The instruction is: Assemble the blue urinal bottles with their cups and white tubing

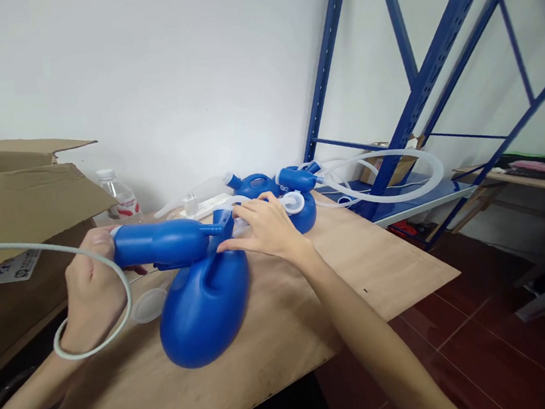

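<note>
My left hand [92, 273] is wrapped round the wide end of a blue plastic bottle-shaped piece [160, 242], which lies level with its narrow spout toward my right hand. Below it on the wooden table rests a large blue urinal bottle [206, 320] with a moulded handle. Over that bottle's neck, my right hand [265, 228] has its fingertips bent on a translucent tube [238, 200] close to the spout, the thumb stretched toward the bottle. My fingers partly hide the tube's end. A translucent round lid [149, 306] lies beside the bottle.
More blue urinal bottles [305, 214] with coiled clear tubing [431, 176] stand at the table's back. An open cardboard box [17, 210], a water bottle [122, 196] and a power strip [212, 205] are behind. A pale cord [126, 289] loops round my left wrist. Blue shelving [416, 94] rises right.
</note>
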### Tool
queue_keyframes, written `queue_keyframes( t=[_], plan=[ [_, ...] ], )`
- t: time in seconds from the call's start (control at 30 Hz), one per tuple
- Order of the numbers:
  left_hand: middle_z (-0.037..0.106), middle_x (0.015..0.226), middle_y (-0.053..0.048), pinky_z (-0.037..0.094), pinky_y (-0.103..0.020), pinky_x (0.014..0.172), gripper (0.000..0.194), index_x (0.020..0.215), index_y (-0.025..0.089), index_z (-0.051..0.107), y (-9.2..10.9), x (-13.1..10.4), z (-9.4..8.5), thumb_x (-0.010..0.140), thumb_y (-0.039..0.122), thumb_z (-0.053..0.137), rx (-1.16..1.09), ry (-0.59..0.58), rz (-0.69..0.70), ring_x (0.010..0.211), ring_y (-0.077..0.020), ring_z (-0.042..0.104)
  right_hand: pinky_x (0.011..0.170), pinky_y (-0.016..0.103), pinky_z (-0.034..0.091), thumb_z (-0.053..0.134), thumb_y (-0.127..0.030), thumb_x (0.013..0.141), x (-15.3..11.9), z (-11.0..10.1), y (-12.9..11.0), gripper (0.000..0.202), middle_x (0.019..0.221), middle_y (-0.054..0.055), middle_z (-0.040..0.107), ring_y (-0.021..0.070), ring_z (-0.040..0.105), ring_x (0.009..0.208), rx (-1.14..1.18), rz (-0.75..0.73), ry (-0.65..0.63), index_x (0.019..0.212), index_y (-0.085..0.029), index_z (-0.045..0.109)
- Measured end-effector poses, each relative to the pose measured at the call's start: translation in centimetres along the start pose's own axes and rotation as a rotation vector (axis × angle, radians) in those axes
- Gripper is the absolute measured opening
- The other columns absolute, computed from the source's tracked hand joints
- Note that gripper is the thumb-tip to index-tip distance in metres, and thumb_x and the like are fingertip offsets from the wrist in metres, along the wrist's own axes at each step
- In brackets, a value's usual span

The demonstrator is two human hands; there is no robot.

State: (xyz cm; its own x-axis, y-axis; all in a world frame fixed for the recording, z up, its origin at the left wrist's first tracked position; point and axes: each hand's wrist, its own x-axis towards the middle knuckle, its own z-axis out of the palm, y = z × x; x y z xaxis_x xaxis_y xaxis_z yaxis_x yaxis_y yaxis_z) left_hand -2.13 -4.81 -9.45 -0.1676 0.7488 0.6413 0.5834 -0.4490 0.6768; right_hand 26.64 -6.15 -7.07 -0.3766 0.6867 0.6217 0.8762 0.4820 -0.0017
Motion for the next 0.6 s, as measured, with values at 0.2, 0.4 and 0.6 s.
queue_keyframes(
  t=[0.2,0.4,0.6],
  plan=[
    [0.060,0.065,0.000,0.043,-0.036,0.065,0.044,0.104,0.024,0.070,2.5,0.7,-1.4,0.097,0.055,0.040,0.121,0.024,-0.054,0.061,-0.0233,0.057,0.126,0.057,0.033,0.064,-0.075,0.100,-2.5,-1.9,-1.1,0.077,0.146,0.019,0.073,0.0350,0.066,0.133,0.022,-0.039,0.036,0.151,-0.016,0.064],
    [0.059,0.075,-0.001,0.037,-0.032,0.065,0.049,0.109,0.022,0.071,5.5,2.2,-2.9,0.096,0.058,0.040,0.220,0.021,0.133,0.064,-0.0209,0.054,0.138,0.063,0.021,0.071,-0.069,0.098,-2.7,-3.8,-4.2,0.084,0.164,0.019,0.059,0.0404,0.042,0.162,0.022,-0.145,0.085,0.161,-0.015,0.055],
    [0.065,0.081,-0.001,0.041,-0.031,0.066,0.042,0.111,0.023,0.067,8.9,1.3,-2.2,0.100,0.053,0.039,0.271,0.035,0.442,0.068,-0.0198,0.061,0.122,0.054,0.051,0.081,-0.070,0.088,-0.5,-1.6,-5.4,0.110,0.161,0.012,0.062,0.0356,0.065,0.141,0.456,0.029,0.098,0.175,-0.029,0.028]
  ],
)
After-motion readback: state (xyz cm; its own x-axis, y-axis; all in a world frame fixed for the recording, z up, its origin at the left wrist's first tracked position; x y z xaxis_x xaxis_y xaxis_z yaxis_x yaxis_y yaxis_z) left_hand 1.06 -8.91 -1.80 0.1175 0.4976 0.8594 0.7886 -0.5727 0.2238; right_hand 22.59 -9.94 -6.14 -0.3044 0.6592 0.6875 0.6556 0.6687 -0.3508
